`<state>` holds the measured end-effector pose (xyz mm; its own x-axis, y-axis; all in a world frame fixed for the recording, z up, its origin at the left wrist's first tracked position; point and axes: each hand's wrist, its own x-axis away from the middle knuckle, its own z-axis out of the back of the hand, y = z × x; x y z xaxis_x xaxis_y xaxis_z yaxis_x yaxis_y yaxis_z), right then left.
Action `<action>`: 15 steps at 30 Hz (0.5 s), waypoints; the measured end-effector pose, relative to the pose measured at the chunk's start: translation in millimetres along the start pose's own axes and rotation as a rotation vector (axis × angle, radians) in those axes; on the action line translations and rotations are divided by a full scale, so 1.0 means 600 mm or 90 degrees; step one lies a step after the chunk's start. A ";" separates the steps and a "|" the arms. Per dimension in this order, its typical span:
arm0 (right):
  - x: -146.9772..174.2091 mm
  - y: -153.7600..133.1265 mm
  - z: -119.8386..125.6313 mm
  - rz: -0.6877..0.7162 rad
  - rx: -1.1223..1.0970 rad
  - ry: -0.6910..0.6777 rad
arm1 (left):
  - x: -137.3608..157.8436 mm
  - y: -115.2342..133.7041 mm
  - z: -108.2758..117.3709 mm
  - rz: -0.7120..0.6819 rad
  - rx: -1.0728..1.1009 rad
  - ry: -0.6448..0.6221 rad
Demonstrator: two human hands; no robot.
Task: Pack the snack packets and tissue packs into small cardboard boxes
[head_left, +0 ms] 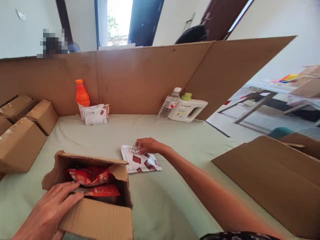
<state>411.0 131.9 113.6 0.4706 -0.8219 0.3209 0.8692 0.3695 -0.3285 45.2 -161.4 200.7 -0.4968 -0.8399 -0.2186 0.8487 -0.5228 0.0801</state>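
An open cardboard box (pixel 97 218) stands in front of me, with red snack packets (pixel 88 175) inside. My left hand (pixel 56 203) grips its near left side, fingers over the rim and close to the packets. To the right of the box, a white pouch with brown square prints (pixel 136 160) lies on the cloth. My right hand (pixel 149 145) is at the pouch's upper edge, with bent fingers closed on it; the fingertips are partly hidden.
Closed cardboard boxes (pixel 23 143) stand at the left. Along the cardboard partition (pixel 150 76) are an orange bottle (pixel 82 95), white packets (pixel 95 115), a clear bottle (pixel 168 106) and a white jug with green cap (pixel 185 110). Another large box (pixel 270 183) is at the right.
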 end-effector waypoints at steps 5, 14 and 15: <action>0.039 0.035 -0.025 0.013 0.039 -0.048 | -0.017 0.025 0.018 0.012 0.066 -0.017; 0.046 0.003 -0.036 -0.065 0.006 -0.035 | -0.013 0.030 0.000 -0.001 0.089 0.029; 0.047 0.001 -0.038 -0.073 -0.008 -0.034 | -0.011 0.031 -0.003 0.001 0.090 0.036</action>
<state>421.4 98.9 102.5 0.3760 -0.8343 0.4033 0.9161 0.2691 -0.2973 64.5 -165.3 201.8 -0.4811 -0.8332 -0.2726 0.8133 -0.5402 0.2159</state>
